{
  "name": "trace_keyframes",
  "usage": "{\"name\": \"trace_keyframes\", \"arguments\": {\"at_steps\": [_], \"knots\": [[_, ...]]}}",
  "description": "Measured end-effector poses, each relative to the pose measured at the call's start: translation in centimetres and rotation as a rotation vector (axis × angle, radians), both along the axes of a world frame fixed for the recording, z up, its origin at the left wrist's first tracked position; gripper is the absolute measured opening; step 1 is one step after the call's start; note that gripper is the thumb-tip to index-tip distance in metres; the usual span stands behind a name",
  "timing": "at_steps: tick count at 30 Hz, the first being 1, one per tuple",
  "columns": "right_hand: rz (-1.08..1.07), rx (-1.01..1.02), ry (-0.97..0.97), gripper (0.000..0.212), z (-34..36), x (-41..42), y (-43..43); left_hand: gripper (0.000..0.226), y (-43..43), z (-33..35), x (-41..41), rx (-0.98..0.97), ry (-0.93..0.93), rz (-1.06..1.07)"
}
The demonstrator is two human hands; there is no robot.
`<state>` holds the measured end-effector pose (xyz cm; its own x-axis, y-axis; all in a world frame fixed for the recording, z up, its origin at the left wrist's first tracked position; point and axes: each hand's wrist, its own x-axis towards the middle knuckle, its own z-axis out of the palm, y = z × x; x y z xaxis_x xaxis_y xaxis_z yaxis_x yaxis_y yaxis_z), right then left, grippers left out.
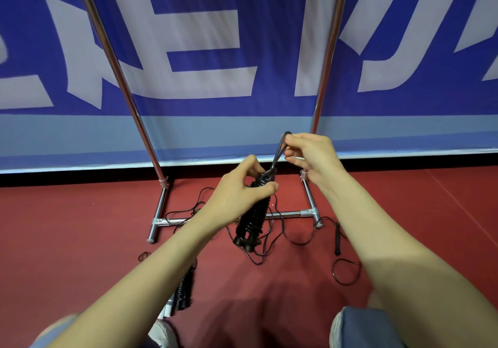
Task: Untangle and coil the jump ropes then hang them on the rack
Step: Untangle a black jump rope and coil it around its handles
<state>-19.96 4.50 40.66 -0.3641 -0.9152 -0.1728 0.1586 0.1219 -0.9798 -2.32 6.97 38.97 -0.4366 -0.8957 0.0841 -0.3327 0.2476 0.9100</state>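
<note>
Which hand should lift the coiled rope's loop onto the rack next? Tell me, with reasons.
Right. The right hand pinches the loop above the coiled rope, close to the rack. The left hand grips the coil, likely carrying its weight.

Even bright light, wide-angle edge distortion

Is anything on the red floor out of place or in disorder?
A thin black jump rope lies tangled on the red floor, looped across the silver metal rack's base bar; a black handle lies to its right. A coiled black rope lies on the floor too, unhung.
</note>
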Motion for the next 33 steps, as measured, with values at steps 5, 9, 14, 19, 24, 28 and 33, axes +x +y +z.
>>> {"name": "trace_keyframes", "arguments": {"at_steps": [5,9,14,19,24,28,33], "knots": [[-0.019,0.033,0.041,0.014,-0.6,-0.7,-0.1,0.028,0.0,-0.4,0.4,0.139,0.018,-0.076],[-0.003,0.038,0.077,0.014,-1.1,-0.6,-0.3,0.029,0.1,-0.6,0.6,0.187,0.038,-0.083],[0.297,0.150,0.216,0.003,-1.3,-0.4,0.4,0.038,0.6,-3.4,1.9,0.221,-0.126,-0.062],[0.559,0.172,0.715,0.062,-2.3,0.0,1.1,0.049,-0.1,-5.6,3.2,0.200,-0.151,0.224],[1.034,0.177,0.968,0.101,-4.9,4.2,3.4,0.043,-0.7,-5.6,4.3,0.301,0.053,0.412],[0.915,0.089,0.922,0.098,-6.9,7.7,3.9,0.028,-0.9,-5.6,4.9,0.470,0.274,0.396],[0.811,0.074,0.848,0.102,-9.3,9.6,2.9,0.042,-2.0,-6.9,7.4,0.660,0.291,0.228]]}}
